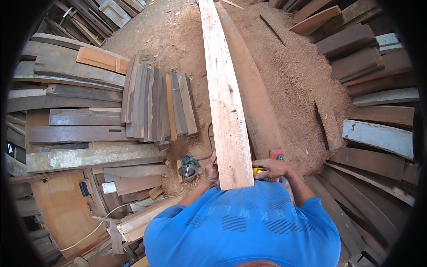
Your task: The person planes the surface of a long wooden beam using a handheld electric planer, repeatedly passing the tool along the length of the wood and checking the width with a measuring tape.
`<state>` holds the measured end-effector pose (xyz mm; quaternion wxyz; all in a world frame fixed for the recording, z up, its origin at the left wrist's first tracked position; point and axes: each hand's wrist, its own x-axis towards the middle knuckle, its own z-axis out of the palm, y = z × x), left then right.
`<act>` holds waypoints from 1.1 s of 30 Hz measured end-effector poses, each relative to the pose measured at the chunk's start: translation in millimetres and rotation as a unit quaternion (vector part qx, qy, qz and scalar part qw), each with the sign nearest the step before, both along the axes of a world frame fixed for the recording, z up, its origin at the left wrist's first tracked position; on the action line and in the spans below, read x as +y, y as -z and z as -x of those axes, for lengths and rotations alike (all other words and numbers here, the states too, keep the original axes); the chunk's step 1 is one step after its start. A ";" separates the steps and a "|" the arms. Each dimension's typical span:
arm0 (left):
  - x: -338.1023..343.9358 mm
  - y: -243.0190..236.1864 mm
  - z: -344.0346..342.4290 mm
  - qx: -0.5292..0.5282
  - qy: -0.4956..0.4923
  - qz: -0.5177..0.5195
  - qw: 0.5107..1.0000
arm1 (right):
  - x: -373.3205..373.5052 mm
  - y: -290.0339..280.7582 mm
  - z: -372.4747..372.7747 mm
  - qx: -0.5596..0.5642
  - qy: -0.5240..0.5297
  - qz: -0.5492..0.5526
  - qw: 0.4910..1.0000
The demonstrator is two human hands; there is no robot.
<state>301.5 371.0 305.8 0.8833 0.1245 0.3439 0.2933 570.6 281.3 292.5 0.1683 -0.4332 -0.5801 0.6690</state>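
Note:
A long, pale, freshly surfaced wooden plank (231,115) with dark knots and small holes runs away from my body, its near end against my blue shirt. My left hand (212,170) grips the plank's left edge near that end, some of its fingers hidden. On the other side, my right hand (271,168) is closed around a small yellow tool (258,171), mostly covered by the fingers and perhaps a tape measure. Just beyond this hand sits a red power tool with a round knob (276,155), partly hidden by the hand and arm.
A wider brown board (253,93) lies beneath and right of the plank. To the left, a teal circular saw (190,168) rests on the ground with its cord. Stacked boards (160,102) fill the left side, more timber (378,138) the right. Wood shavings (302,80) cover the floor.

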 end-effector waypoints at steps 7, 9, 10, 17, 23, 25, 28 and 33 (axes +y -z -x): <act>-2.2 6.1 3.9 -0.043 -0.002 0.012 0.999 | -9.7 -80.6 -99.0 -0.263 0.054 0.098 0.958; -3.5 7.2 2.0 -0.043 -0.004 0.011 0.999 | 6.5 -110.8 -108.3 -0.276 0.122 0.082 0.950; -3.9 6.7 1.3 -0.038 -0.005 0.013 0.999 | 22.9 -135.2 -101.1 -0.268 0.141 0.057 0.951; -1.2 10.5 -1.4 -0.070 0.014 0.032 0.997 | 93.1 -159.9 -9.6 -0.344 0.049 -0.145 0.926; 0.2 -2.3 -1.2 -0.015 0.016 0.005 1.000 | 94.3 -141.3 -24.9 -0.334 0.065 -0.111 0.934; -0.8 -3.5 0.9 -0.019 0.018 0.015 1.000 | 89.7 -138.0 -35.3 -0.329 0.064 -0.100 0.937; -2.5 5.5 4.3 -0.031 0.013 0.023 0.999 | 79.1 -134.6 -44.9 -0.347 0.077 -0.089 0.931; -1.4 12.2 5.0 -0.073 0.015 0.036 0.997 | 73.8 -128.0 -48.4 -0.363 0.089 -0.085 0.924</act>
